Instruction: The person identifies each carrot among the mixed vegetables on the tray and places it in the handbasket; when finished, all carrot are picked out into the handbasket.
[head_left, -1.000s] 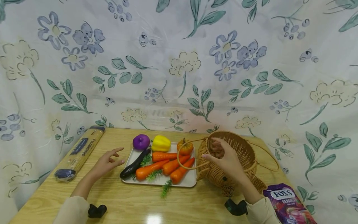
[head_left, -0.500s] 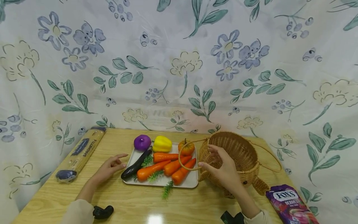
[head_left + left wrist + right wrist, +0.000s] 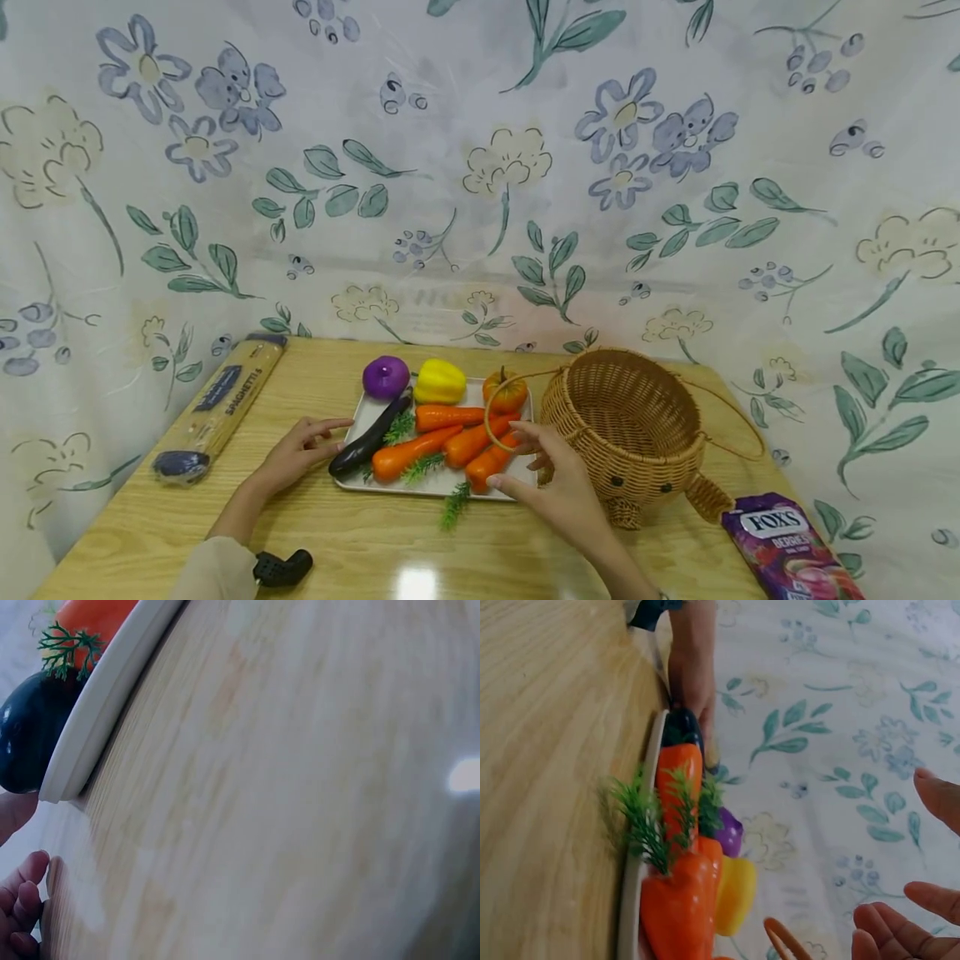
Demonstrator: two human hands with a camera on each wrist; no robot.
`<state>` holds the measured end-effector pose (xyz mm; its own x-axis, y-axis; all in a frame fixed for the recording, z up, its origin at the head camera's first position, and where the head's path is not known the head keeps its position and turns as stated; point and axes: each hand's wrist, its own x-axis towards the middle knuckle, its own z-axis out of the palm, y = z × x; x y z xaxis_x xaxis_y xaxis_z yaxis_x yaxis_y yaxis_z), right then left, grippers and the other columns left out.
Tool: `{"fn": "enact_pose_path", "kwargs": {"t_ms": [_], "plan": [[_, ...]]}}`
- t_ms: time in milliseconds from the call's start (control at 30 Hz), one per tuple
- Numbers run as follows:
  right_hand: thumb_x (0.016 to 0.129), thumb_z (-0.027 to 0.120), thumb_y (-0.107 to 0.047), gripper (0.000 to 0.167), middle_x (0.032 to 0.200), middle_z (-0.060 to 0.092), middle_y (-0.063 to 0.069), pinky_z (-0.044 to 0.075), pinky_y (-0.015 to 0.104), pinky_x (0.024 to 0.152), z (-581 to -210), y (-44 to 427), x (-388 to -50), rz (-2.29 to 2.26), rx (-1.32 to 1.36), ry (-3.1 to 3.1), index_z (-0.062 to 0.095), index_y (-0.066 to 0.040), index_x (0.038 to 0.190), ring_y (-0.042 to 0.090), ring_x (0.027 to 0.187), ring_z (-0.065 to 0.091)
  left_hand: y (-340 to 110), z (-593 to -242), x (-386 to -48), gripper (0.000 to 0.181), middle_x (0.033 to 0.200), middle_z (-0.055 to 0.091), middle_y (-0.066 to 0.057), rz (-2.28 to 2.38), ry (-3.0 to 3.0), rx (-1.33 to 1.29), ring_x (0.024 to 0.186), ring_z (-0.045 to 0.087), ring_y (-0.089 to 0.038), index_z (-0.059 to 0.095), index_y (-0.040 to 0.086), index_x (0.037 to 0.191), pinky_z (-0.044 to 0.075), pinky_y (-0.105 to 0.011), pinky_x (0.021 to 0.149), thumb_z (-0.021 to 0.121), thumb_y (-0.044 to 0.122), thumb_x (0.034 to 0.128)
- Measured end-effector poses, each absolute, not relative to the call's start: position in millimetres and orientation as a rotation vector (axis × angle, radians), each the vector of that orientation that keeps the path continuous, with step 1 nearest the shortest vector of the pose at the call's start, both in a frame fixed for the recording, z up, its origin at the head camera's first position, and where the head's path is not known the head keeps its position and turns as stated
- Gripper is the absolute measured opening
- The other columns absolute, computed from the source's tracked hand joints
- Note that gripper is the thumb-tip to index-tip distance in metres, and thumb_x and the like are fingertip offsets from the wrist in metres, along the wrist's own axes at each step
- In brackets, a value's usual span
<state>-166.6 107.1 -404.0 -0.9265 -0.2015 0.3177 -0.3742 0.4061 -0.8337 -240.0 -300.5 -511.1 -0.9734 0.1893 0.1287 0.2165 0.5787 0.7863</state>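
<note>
A pale tray point(image 3: 405, 491) holds a black eggplant point(image 3: 372, 439), several orange carrots point(image 3: 408, 455), a yellow bell pepper point(image 3: 440, 382), a purple onion point(image 3: 386, 377) and an orange pumpkin-shaped vegetable point(image 3: 505, 390). At the tray's left edge is my left hand point(image 3: 298, 452), beside the eggplant, fingers loosely extended. Its fingertips lie close to the tray corner in the left wrist view; contact is unclear. My right hand point(image 3: 557, 485) is at the tray's right side, thumb and fingers spread apart, partly covering the carrot tips. The right wrist view shows nothing within its fingers.
A wicker basket point(image 3: 566, 408) with an animal face and looped handles stands right of the tray, one loop overhanging the carrots. A spaghetti pack point(image 3: 225, 408) lies at left. A purple FOX'S bag point(image 3: 787, 542) lies front right. Patterned fabric point(image 3: 480, 208) hangs behind the table.
My right hand has moved left and down, from in front of the basket to the tray's right side. My left hand has shifted slightly right and down, closer to the tray.
</note>
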Motion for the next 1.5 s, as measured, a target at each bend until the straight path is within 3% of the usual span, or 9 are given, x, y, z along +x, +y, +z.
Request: {"fn": "enact_pose_path", "kwargs": {"t_ms": [100,300,633,833,1233,1500], "plan": [[0.073,0.088,-0.031,0.06,0.111,0.066,-0.007,0.052,0.03,0.081,-409.7,99.1,-163.8,1.575,0.491,-2.503,0.063,-0.027,0.127,0.016,0.099,0.061,-299.4,-511.3,-239.7,0.039,0.091,0.042,-0.004,-1.393,-2.75,-0.355,0.076,0.034,-0.014,0.064,0.007,0.131,0.028,-0.03,0.066,0.067,0.02,0.0949],[0.075,0.088,-0.03,0.059,0.115,0.066,-0.002,0.052,0.032,0.082,-423.9,85.7,-160.2,1.63,0.509,-2.508,0.063,-0.024,0.128,0.026,0.103,0.06,-298.4,-511.9,-239.6,0.038,0.091,0.044,-0.004,-1.38,-2.735,-0.349,0.075,0.034,-0.013,0.064,0.006,0.131,0.029,-0.029,0.066,0.067,0.018,0.0943],[0.077,0.085,-0.036,0.06,0.113,0.064,0.012,0.051,0.035,0.083,-442.8,73.5,-163.4,1.696,0.502,-2.577,0.063,-0.014,0.128,0.03,0.101,0.058,-297.5,-513.1,-238.5,0.037,0.092,0.046,-0.004,-1.366,-2.714,-0.368,0.074,0.035,-0.011,0.065,0.006,0.13,0.03,-0.028,0.065,0.067,0.017,0.094],[0.077,0.085,-0.037,0.061,0.112,0.065,0.01,0.049,0.028,0.08,-453.0,70.2,-166.1,1.666,0.481,-2.59,0.064,-0.008,0.126,0.028,0.098,0.06,-297.6,-515.2,-239.8,0.037,0.093,0.047,-0.004,-1.348,-2.716,-0.356,0.073,0.035,-0.011,0.065,0.005,0.129,0.031,-0.027,0.064,0.067,0.015,0.0937],[0.08,0.083,-0.034,0.052,0.103,0.063,0.01,0.05,0.023,0.073,-467.5,61.1,-170.9,1.658,0.156,-2.587,0.066,-0.001,0.116,0.023,0.091,0.061,-297.8,-514.6,-238.5,0.038,0.097,0.051,-0.005,-1.336,-2.726,-0.351,0.075,0.036,-0.011,0.065,0.008,0.13,0.03,-0.028,0.066,0.067,0.02,0.0949],[0.077,0.084,-0.036,0.052,0.095,0.058,0.01,0.049,0.037,0.073,-477.0,47.0,-176.4,1.395,-0.167,-2.592,0.063,0.002,0.106,0.021,0.085,0.057,-298.3,-515.3,-237.6,0.038,0.099,0.051,-0.007,-1.34,-2.728,-0.343,0.074,0.036,-0.011,0.065,0.01,0.131,0.031,-0.028,0.065,0.066,0.023,0.0955]]}}
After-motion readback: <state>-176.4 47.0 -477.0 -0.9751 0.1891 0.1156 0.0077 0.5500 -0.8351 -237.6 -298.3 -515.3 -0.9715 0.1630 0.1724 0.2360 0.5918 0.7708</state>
